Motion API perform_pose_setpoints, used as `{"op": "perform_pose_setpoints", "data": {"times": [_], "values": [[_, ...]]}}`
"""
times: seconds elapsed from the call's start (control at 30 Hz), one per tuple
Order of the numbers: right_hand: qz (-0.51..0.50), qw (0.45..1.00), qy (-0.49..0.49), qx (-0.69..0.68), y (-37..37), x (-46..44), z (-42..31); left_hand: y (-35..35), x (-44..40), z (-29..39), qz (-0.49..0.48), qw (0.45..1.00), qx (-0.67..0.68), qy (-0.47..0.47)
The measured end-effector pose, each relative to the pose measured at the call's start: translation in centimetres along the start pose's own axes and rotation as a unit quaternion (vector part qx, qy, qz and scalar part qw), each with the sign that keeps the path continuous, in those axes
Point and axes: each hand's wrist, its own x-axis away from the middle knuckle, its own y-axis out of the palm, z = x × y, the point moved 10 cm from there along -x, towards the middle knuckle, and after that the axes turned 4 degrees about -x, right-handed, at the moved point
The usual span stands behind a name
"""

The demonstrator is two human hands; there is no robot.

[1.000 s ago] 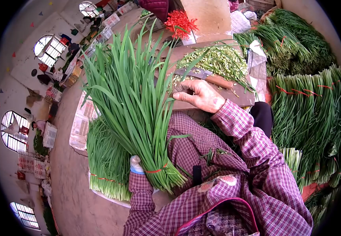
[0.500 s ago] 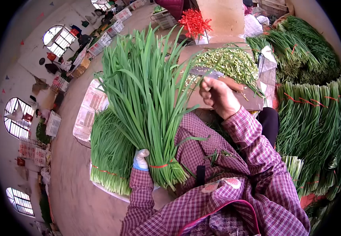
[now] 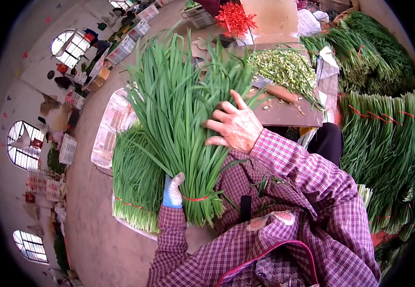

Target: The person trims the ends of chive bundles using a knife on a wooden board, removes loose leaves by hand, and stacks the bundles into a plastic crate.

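A large bunch of garlic chives (image 3: 183,115), tied near its cut ends with a red band (image 3: 196,198), stands upright over my lap. My left hand (image 3: 174,190), in a white and blue glove, grips it low on its left side, just above the band; most of those fingers are hidden behind the stalks. My bare right hand (image 3: 235,125) lies against the right side of the leaves with its fingers spread. Beyond it, a knife with a wooden handle (image 3: 282,94) rests on the board (image 3: 288,115) beside chopped stem pieces (image 3: 284,67).
Another tied bunch of chives (image 3: 133,177) lies in a crate (image 3: 109,129) on the left. Thick stacks of banded chives (image 3: 379,153) fill the right side. A cluster of red ties (image 3: 236,19) hangs beyond the board. White crates (image 3: 67,149) line the far wall.
My right hand has come left and down from above the board onto the leaves, and its fingers have opened. The leaves on the right are pushed inward. My left hand keeps its hold.
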Motion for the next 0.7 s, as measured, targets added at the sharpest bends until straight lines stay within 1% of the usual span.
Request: {"op": "perform_pose_setpoints", "data": {"times": [0.03,0.07,0.13,0.2,0.27,0.33,0.37,0.43,0.47,0.53,0.57,0.63,0.67,0.7], "values": [[-0.024,1.000,0.007,-0.004,0.8,0.9,0.2,2.3,1.1,1.7,0.002,0.999,-0.034,-0.002],[-0.048,0.999,0.017,-0.008,1.6,1.9,0.3,2.3,1.4,1.7,0.005,0.999,-0.037,-0.005],[-0.037,0.997,0.051,-0.033,2.5,3.8,0.6,2.7,1.5,1.8,-0.006,1.000,0.002,0.003],[-0.024,0.997,0.058,-0.049,2.8,4.7,0.7,-0.5,1.1,0.1,0.011,1.000,0.001,-0.001],[-0.023,0.996,0.071,-0.048,2.2,5.0,1.0,-1.4,1.2,-0.1,0.030,1.000,0.000,-0.002],[-0.015,0.997,0.062,-0.053,1.0,4.6,1.3,-1.2,1.3,0.3,0.019,0.999,-0.031,0.006],[0.012,0.997,0.066,-0.044,-0.4,4.2,1.5,-0.9,1.4,0.7,0.021,0.999,-0.031,0.006],[0.050,0.995,0.084,-0.025,-4.0,3.0,1.6,0.7,1.5,2.0,0.003,0.994,-0.108,0.024],[0.094,0.992,0.080,-0.026,-6.5,2.2,1.2,1.5,1.8,2.4,0.005,0.994,-0.108,0.025],[0.156,0.985,0.058,-0.042,-9.6,1.0,0.3,2.6,2.1,3.7,0.044,0.980,-0.180,0.065],[0.161,0.986,0.025,-0.043,-10.0,0.2,-1.0,2.9,1.9,3.7,0.028,0.977,-0.204,0.058],[0.156,0.985,-0.043,-0.062,-9.1,-1.2,-4.0,4.5,2.0,4.2,0.034,0.978,-0.194,0.062],[0.137,0.987,-0.066,-0.061,-8.0,-1.8,-5.1,5.0,2.0,4.4,0.044,0.980,-0.182,0.066],[0.134,0.987,-0.059,-0.059,-6.6,-2.2,-4.8,4.2,1.8,3.9,0.039,0.979,-0.192,0.063]]}}
